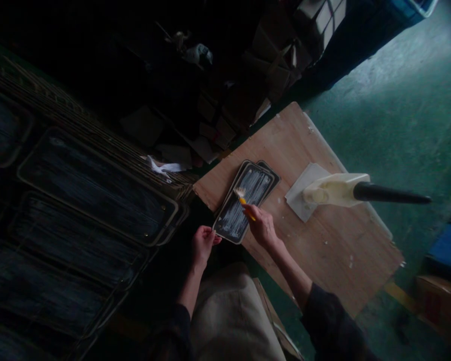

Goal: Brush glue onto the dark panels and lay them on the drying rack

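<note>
My right hand (262,226) is closed around the yellow handle of a paintbrush (241,196). Its pale bristles meet the face of a dark rectangular panel (235,220) with rounded corners and a light rim. Streaky whitish marks cover much of that face. At the panel's near left corner, my left hand (204,244) pinches the edge between thumb and fingers. Beneath it lies at least one more panel (273,176) of the same kind, turned slightly. Both rest on a wooden board (281,150) at its left edge.
A cream plastic bottle (342,189) with a black tapered end stands on a white sheet (298,198) to the right. Stacked streaked panels (97,185) fill the left side. A white cloth (165,166) lies beyond. A blue bin (383,25) and a cardboard box (441,301) flank the green floor.
</note>
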The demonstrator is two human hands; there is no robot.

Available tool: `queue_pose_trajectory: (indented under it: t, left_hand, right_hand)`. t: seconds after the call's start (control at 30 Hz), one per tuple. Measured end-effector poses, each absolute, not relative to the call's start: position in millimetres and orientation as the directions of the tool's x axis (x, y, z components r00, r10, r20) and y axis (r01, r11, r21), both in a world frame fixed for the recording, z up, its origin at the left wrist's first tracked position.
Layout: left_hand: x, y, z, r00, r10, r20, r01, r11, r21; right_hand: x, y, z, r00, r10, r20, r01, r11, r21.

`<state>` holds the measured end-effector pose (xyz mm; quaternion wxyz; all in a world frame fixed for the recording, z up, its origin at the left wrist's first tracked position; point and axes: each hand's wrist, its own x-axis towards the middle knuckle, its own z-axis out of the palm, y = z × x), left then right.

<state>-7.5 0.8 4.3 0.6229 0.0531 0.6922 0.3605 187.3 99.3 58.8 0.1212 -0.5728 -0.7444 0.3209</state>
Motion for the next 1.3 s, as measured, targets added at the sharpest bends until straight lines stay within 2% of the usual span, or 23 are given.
queue_pose_trajectory:
  t: [0.2,0.37,0.47,0.53,0.67,0.83,0.97,1.13,1.3]
  left_hand:
    - [-8,2,6,-0.21,0.52,-0.828,-0.346,0.752,0.561]
    - [-7,2,6,-0.218,0.533,-0.818,-0.309,0.757,0.575]
    - [-7,1,6,-0.241,0.541,-0.806,-0.283,0.755,0.591]
    - [-7,1,5,-0.239,0.544,-0.805,-0.281,0.754,0.593]
    - [-9,2,6,-0.231,0.556,-0.798,-0.27,0.752,0.602]
    - [-11,4,7,-0.21,0.563,-0.799,-0.268,0.753,0.601]
    - [-12,4,5,-0.199,0.572,-0.796,-0.261,0.752,0.606]
    - [-12,5,3,-0.189,0.553,-0.811,-0.276,0.763,0.585]
    - [-12,7,4,-0.184,0.557,-0.81,-0.281,0.76,0.586]
  right_hand:
    - [172,25,72,-0.392,0.87,-0.299,0.654,0.035,-0.755]
    - [173,-1,73,-0.307,0.851,-0.426,0.533,-0.217,-0.818]
    - [186,-2,71,-0.25,0.818,-0.519,0.429,-0.386,-0.816]
    - [195,1,72,-0.196,0.816,-0.544,0.391,-0.444,-0.806]
    - [205,8,80,-0.042,0.859,-0.51,0.351,-0.465,-0.813]
    - [210,16,80,-0.139,0.832,-0.537,0.37,-0.459,-0.808]
    - [208,29,77,0.059,0.898,-0.436,0.384,-0.424,-0.821]
    - [184,51,71,-0.08,0.859,-0.506,0.23,-0.478,-0.848]
    - [182,92,45,0.043,0.872,-0.488,0.061,-0.489,-0.87]
